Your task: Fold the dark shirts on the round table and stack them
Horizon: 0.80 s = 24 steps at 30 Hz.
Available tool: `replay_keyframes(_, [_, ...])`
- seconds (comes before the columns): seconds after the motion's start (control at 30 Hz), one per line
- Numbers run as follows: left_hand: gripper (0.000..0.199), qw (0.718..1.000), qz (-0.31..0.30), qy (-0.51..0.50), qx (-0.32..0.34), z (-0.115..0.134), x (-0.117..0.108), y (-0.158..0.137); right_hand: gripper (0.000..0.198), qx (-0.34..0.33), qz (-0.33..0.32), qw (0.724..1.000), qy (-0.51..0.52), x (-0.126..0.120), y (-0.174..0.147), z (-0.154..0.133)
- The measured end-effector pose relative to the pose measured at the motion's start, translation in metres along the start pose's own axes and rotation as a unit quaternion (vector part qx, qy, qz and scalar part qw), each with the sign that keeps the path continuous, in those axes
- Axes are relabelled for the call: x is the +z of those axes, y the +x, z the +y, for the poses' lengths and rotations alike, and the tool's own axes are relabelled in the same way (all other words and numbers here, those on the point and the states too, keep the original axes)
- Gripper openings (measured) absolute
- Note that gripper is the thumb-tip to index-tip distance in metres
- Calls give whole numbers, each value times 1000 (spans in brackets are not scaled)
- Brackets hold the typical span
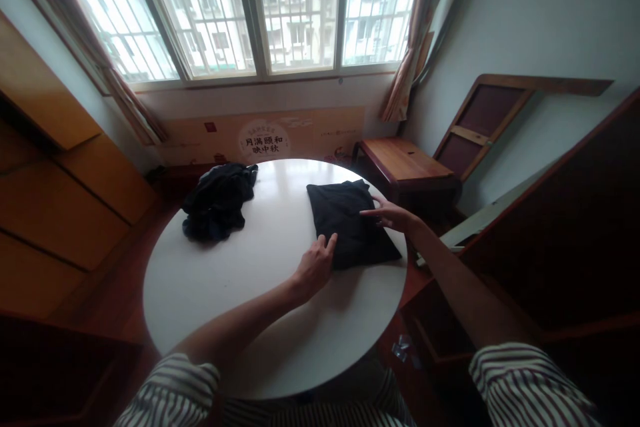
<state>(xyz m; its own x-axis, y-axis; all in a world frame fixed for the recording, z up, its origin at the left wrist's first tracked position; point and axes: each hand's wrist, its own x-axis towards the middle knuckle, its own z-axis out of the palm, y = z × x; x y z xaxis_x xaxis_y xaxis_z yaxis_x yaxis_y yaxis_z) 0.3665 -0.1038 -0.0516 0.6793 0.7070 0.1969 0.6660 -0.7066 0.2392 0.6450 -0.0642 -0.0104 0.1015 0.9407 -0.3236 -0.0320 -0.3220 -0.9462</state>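
Observation:
A folded black garment (pixel 347 230) lies flat on the right side of the round white table (pixel 240 320); its exact kind I cannot tell. At its near left edge rests my left hand (pixel 316 261), with two fingertips reaching onto the cloth and the other fingers partly hidden. My right hand (pixel 393 215) is over the garment's right edge, fingers stretched out and apart. Neither hand has a visible grip on the cloth. Farther off, at the table's left back edge, a crumpled heap of dark clothes (pixel 220 200) sits apart from both hands.
A low wooden side table (pixel 407 159) stands behind the table at right, near a leaning wood-framed panel (pixel 485 113). Wooden cabinets (pixel 75 180) line the left. Barred windows (pixel 260 13) with curtains (pixel 403 80) are ahead. Small plastic-looking bits (pixel 403 348) lie low at right.

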Motion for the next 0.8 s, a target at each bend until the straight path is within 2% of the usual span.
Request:
replay_keyframes(0.07, [68,1000,-8,-5,4,0,-2,1,103,-27,-2,999,-27,-4,-8,2])
replay_keyframes(0.1, [69,1000,-12,-5,6,0,-3,1,105,-36,8,999,-31,-6,-10,2])
replay_keyframes(0.17, [72,1000,-22,-3,10,1,-4,0,97,-28,40,998,-35,-12,-12,3])
replay_keyframes(0.27, [74,999,-34,-4,6,0,-2,-5,84,35,100,991,-81,-23,-14,11])
replay_keyframes(0.37, [69,998,-41,-14,-39,-2,-2,-9,75,36,122,979,-156,-28,-18,24])
replay_keyframes(0.47, [57,993,-62,-34,-92,-4,-6,-11,62,-4,116,968,-223,-26,-25,33])
replay_keyframes(0.63, [37,990,-96,-59,-86,-5,-17,-12,42,-19,119,944,-306,-17,-34,35])
replay_keyframes(0.8, [28,991,-86,-42,-92,-17,-27,-33,36,-7,36,966,-254,-4,-41,41])
